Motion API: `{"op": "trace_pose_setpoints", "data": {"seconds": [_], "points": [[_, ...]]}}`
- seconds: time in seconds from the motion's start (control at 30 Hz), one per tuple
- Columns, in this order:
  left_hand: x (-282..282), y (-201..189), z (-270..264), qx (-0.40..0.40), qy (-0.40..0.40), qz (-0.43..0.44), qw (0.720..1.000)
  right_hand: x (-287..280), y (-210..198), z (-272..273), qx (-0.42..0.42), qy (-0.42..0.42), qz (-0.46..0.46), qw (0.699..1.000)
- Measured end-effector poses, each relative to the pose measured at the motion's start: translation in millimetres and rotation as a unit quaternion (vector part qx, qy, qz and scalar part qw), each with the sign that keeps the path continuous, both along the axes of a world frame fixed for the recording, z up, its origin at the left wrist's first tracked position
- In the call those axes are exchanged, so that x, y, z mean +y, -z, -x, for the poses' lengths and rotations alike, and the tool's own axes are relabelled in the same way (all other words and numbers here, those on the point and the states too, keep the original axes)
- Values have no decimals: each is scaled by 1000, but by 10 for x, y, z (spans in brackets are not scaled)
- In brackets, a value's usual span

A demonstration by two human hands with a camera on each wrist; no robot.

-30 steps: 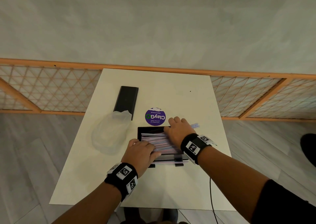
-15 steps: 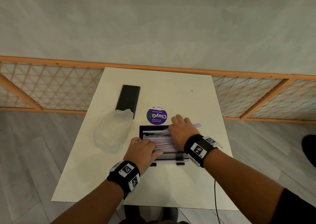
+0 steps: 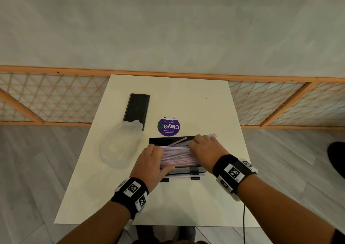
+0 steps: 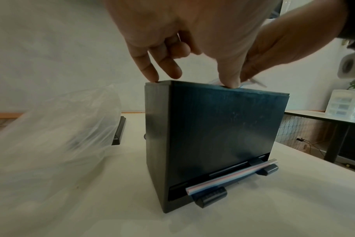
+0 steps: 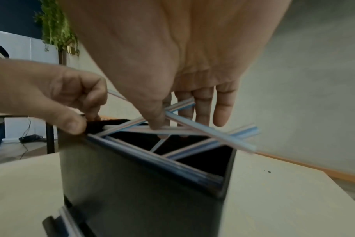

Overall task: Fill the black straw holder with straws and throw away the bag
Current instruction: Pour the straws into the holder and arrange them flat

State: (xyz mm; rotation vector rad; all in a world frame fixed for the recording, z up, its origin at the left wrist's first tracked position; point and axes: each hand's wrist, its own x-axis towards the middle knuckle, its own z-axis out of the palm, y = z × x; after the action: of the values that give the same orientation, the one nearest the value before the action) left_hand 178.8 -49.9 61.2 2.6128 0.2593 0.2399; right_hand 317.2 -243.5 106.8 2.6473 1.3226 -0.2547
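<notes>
The black straw holder stands near the table's front, with a pile of striped straws across its open top. Several straws lie crossed and stick out over the rim. My left hand grips the holder's left end, with its thumb on the outer wall and its fingers curled onto the rim. My right hand presses on the straws' right end with straight fingers. One straw lies in the front dispensing tray. The clear plastic bag lies crumpled to the holder's left.
A long black lid lies behind the bag, partly under it. A round purple sticker sits on the white table behind the holder. An orange lattice rail runs along the wall. A cable hangs at the front right.
My right hand has slid a little to the right along the straws, baring the holder's dark back left corner. The left hand stays at the left end.
</notes>
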Motion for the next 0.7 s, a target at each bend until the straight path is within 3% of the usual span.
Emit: {"op": "trace_pose_setpoints", "data": {"seconds": [0.17,0.27,0.47,0.57,0.7], "points": [[-9,-34,20,8,-16,28,999,62,178,81,-3,4,-12,1000],[-20,-42,15,1,-13,13,1000,132,230,133,39,-22,-18,999],[26,30,-25,65,62,-31,995,213,360,212,112,-8,-22,993],[33,51,-41,102,79,-24,991,251,340,143,83,-13,-53,995],[4,35,-31,74,85,-4,994,320,245,-55,22,38,-136,990]]}}
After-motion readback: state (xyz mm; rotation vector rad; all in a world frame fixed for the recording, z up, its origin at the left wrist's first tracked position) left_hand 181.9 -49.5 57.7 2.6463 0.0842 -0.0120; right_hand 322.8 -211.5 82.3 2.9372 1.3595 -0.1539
